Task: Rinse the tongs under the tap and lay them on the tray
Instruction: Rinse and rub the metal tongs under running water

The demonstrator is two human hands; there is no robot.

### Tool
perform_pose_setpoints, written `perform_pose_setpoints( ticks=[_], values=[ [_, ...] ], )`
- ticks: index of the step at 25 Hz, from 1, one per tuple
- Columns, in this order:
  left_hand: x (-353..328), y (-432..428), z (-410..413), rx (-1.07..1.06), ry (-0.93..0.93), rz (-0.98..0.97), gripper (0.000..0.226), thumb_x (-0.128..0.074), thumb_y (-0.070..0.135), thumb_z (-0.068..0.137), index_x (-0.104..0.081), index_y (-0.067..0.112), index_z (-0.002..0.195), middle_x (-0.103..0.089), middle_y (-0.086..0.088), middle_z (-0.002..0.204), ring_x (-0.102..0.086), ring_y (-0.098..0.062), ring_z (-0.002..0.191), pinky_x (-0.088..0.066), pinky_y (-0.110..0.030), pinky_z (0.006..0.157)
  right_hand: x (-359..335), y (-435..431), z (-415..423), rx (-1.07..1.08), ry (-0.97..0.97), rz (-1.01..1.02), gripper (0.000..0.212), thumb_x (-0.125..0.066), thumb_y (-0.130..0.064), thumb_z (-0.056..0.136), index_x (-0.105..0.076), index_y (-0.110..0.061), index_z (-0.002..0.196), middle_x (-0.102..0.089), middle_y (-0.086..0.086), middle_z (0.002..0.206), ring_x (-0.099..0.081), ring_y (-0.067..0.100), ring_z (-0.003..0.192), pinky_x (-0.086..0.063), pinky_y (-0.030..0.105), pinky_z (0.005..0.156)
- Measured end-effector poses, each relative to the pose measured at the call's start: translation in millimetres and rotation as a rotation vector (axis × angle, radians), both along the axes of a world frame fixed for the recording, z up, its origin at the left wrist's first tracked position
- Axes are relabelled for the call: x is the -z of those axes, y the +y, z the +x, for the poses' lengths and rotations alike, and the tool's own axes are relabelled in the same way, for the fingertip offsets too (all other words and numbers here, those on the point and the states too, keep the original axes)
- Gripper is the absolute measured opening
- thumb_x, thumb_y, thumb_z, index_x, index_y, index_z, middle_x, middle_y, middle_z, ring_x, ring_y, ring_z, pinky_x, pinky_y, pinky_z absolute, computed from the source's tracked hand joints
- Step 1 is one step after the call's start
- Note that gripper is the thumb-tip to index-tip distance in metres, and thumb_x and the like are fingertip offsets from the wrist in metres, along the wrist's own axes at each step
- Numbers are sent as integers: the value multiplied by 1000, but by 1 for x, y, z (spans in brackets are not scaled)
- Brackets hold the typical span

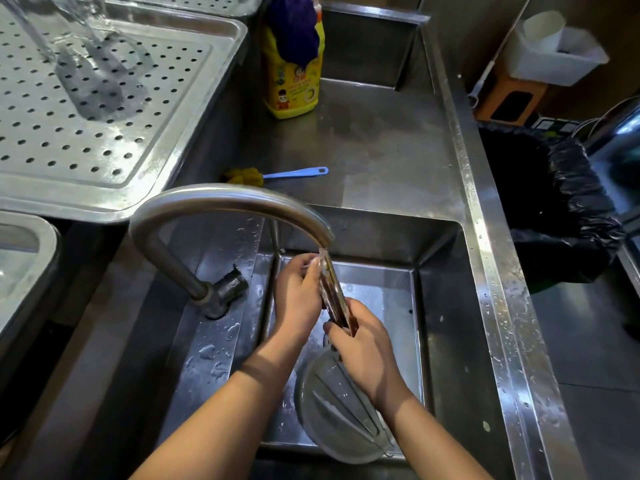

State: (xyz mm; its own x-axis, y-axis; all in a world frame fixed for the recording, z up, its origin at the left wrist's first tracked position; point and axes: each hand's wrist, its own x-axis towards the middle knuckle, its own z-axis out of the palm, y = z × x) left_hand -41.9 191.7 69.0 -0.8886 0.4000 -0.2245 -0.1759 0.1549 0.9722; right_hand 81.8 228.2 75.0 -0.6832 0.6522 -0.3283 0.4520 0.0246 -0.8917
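The tongs (335, 295) are a slim metal pair, held closed and pointing up under the spout of the curved steel tap (221, 202), where water runs onto their tips. My right hand (363, 351) grips their lower end. My left hand (298, 292) is wrapped around their upper part, fingers at the wet tips. Both hands are over the steel sink (440, 306). The perforated steel tray (104, 109) lies at the upper left, with clear glassware standing on its far side.
A clear glass container (341, 420) lies in the sink below my right wrist. A yellow detergent bottle (294, 81) and a blue-handled scrub brush (277, 174) sit on the counter behind the sink. A black-lined bin (554, 202) stands at the right.
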Motion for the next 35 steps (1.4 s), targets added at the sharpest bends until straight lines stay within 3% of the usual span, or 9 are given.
perform_pose_setpoints(
  ticks=[2,5,13,17,22,24,27,30,35],
  values=[
    [-1,1,0,21,-53,0,28,-54,25,96,-67,25,71,-66,-18,64,-67,-35,61,-56,-42,54,2,-4,4,14,37,-21,28,-69,-20,83,-67,-40,102,-68,-8,79,-59,6,68,-48,16,66],
    [-1,1,4,-37,-276,68,19,-55,17,97,-68,15,83,-64,0,55,-64,-12,54,-49,-20,46,3,-6,7,93,134,-228,22,-74,-24,86,-70,-39,102,-70,-3,81,-62,8,68,-54,27,63],
    [0,-26,14,217,-358,129,15,-51,9,93,-62,10,83,-54,-5,59,-43,-18,39,-34,-24,36,-9,-8,-2,141,251,-659,28,-53,-29,101,-71,-9,110,-72,12,91,-63,16,70,-53,26,59],
    [-5,-16,-16,23,-119,-20,25,-54,16,97,-67,19,75,-62,8,60,-56,-7,55,-45,-25,55,-5,-15,-4,109,268,-710,31,-59,-31,94,-69,-6,110,-71,14,92,-62,20,71,-52,28,59],
    [3,-26,8,231,-179,8,23,-55,32,89,-61,13,78,-57,-8,65,-51,-20,53,-38,-24,42,-5,-8,-15,159,368,-727,24,-60,-29,92,-72,-13,104,-71,12,91,-68,19,75,-53,33,63],
    [7,-34,20,294,-191,44,10,-57,24,90,-66,22,88,-65,-2,72,-61,-17,65,-47,-26,49,-4,-3,-23,177,417,-766,26,-58,-28,94,-71,-10,109,-72,15,100,-71,21,87,-56,35,69],
    [12,-47,15,279,-153,167,33,-53,14,96,-64,31,121,-73,9,103,-69,-11,94,-55,-29,74,-7,6,-47,129,421,-805,24,-58,-28,94,-69,-8,105,-70,16,97,-70,25,82,-56,37,70],
    [25,-80,2,176,-10,13,28,-54,25,98,-66,32,122,-72,9,117,-68,-13,108,-54,-35,88,-11,12,-78,98,404,-776,28,-57,-36,94,-66,-9,99,-67,14,86,-66,24,66,-56,39,65],
    [59,-151,-23,300,753,-665,36,-46,26,84,-70,18,110,-65,-4,103,-60,-31,95,-49,-43,80,-13,15,-109,22,209,-500,34,-44,-40,104,-59,-10,105,-68,14,83,-62,20,47,-55,32,47]
  ],
)
